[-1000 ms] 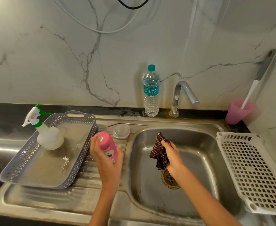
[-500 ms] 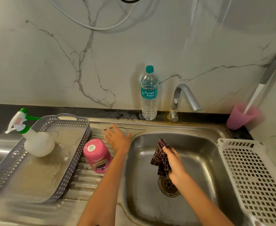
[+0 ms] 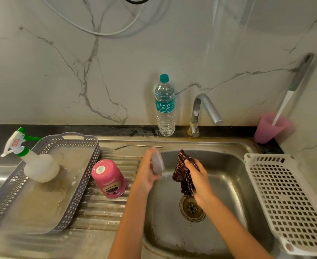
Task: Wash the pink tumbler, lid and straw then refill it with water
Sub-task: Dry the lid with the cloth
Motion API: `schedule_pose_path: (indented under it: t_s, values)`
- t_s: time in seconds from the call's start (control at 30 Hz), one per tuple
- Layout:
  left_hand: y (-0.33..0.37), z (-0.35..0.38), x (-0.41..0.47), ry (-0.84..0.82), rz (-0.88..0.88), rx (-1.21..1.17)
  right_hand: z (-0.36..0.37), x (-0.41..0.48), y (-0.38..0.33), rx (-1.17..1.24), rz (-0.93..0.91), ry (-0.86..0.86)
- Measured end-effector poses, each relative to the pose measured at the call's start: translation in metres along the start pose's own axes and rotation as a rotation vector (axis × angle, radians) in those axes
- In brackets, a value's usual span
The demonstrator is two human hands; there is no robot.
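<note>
The pink tumbler (image 3: 109,178) stands upside down on the ribbed drainboard, left of the sink basin (image 3: 227,184). My left hand (image 3: 148,170) holds the clear lid (image 3: 157,164) on edge over the basin's left rim. My right hand (image 3: 198,181) grips a dark patterned cloth (image 3: 183,174) over the basin, just right of the lid and above the drain. The metal straw (image 3: 139,146) lies flat on the steel ledge behind the drainboard.
A grey perforated tray (image 3: 79,184) with a white spray bottle (image 3: 36,163) sits at the left. A water bottle (image 3: 165,107) and the tap (image 3: 204,111) stand at the back. A pink cup (image 3: 270,128) holding a brush and a white rack (image 3: 288,199) are on the right.
My left hand set the tumbler upside down on the drainboard, reached back, picked up the lid and brought it over the basin. My right hand kept holding the cloth.
</note>
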State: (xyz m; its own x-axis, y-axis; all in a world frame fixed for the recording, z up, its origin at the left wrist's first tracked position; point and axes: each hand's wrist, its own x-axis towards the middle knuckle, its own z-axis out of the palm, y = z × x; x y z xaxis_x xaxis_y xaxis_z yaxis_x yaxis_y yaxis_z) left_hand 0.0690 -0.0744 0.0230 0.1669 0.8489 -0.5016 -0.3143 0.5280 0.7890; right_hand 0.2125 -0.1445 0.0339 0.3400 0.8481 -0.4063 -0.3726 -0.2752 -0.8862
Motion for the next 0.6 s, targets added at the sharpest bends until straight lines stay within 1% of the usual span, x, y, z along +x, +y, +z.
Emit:
schedule_pose_path:
  t_s: [0.03,0.1,0.17,0.23,0.37,0.47,0.53,0.6]
  values:
    - [-0.007,0.004,-0.008,-0.028,-0.015,-0.031,-0.001,-0.002,-0.003,-0.018,-0.038,-0.006]
    - [-0.022,0.01,-0.015,-0.027,-0.044,-0.036,-0.003,-0.006,-0.009,-0.064,-0.106,-0.008]
    - [-0.033,0.017,-0.02,0.012,-0.066,0.01,-0.007,-0.008,-0.012,-0.141,-0.172,0.009]
    - [-0.042,0.019,-0.021,0.001,-0.074,0.052,-0.014,-0.013,-0.012,-0.258,-0.258,0.023]
    - [-0.044,0.024,-0.026,-0.088,-0.095,0.015,-0.025,-0.023,-0.01,-0.464,-0.452,-0.005]
    - [-0.04,0.027,-0.028,-0.191,-0.123,-0.044,-0.031,-0.024,-0.006,-0.594,-0.551,0.04]
    - [-0.041,0.028,-0.026,-0.197,-0.094,-0.027,-0.034,-0.024,-0.004,-0.643,-0.597,0.087]
    - [-0.043,0.03,-0.024,-0.158,-0.036,0.038,-0.036,-0.025,-0.004,-0.707,-0.673,0.137]
